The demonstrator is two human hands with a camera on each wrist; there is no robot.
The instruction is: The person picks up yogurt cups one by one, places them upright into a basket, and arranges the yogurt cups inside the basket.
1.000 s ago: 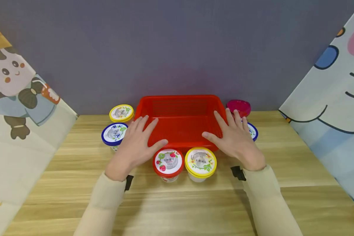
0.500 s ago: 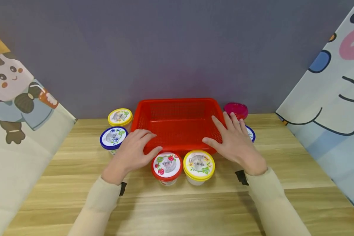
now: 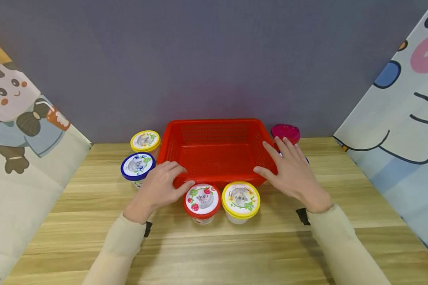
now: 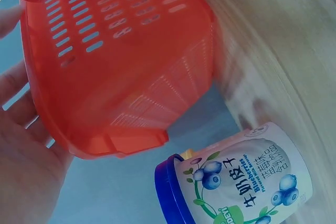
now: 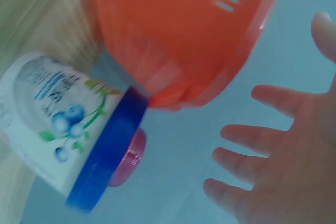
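Red basket (image 3: 214, 156) behind two lidded tubs (image 3: 202, 201), contents out of sight

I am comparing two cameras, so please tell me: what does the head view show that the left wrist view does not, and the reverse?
Only the head view: the right hand, the pink lid beyond it, and the front yellow-lidded cup.

Only the left wrist view: the readable word "Blueberries" on the side of the blue-lidded cup near the left hand.

Both: that same cup, the left hand, the basket, and the red-lidded cup, of which the wrist view catches just a cut-off piece in its upper left corner.
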